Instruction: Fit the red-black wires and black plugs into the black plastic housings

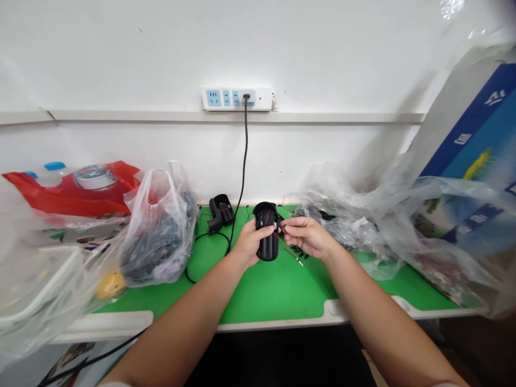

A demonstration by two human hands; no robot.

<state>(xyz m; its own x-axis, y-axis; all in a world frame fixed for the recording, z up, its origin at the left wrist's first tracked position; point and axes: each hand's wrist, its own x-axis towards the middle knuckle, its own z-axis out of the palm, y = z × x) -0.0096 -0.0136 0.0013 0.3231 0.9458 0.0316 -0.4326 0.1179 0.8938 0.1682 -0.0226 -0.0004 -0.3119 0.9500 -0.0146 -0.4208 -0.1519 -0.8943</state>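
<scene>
Above the green mat point(290, 295), one black case point(267, 250), glossy and rounded, is held upright by the left hand point(250, 241), thumb and fingers clamped round it. A reddish wire point(288, 248) (pale at its tip) trails out. The right hand point(305, 236) has thumb and forefinger pinched together beside the rim, their grip too small to read. Behind lies one other black part point(216, 221).

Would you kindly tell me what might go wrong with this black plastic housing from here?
The thin red wire trailing beside the black, roughly cylindrical plastic housing might get snagged or tugged by the right hand. The small black parts scattered on the green tabletop, showing below that hand, could be knocked about.
</scene>
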